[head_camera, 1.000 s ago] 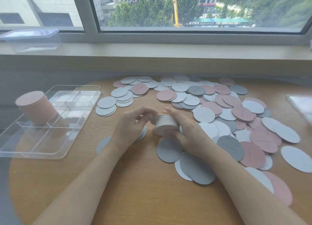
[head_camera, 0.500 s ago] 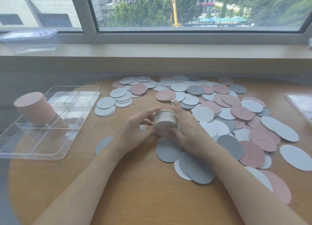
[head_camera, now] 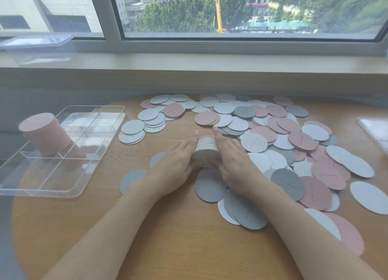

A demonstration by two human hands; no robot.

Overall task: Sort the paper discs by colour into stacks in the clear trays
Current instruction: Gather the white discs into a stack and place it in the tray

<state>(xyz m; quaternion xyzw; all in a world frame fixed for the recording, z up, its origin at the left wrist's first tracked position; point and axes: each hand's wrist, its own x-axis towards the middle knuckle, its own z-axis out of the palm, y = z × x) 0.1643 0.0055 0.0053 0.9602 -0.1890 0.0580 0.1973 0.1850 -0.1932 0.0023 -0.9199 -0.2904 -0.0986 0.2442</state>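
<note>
A squat stack of pale grey discs point(head_camera: 206, 148) stands upright on the round wooden table, pressed from both sides. Loose pink, pale grey and dark grey discs point(head_camera: 273, 145) lie scattered and overlapping to its right and beyond. At the left, a clear divided tray point(head_camera: 69, 187) holds a tall pink stack point(head_camera: 45, 132) in a far compartment.

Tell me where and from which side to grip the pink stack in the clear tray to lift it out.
Grip the pink stack low on its curved sides, one palm on each side, coming from above. It is a tall loose column of discs leaning in the clear tray, so a grip at the top would probably lift off only the upper discs.
</note>
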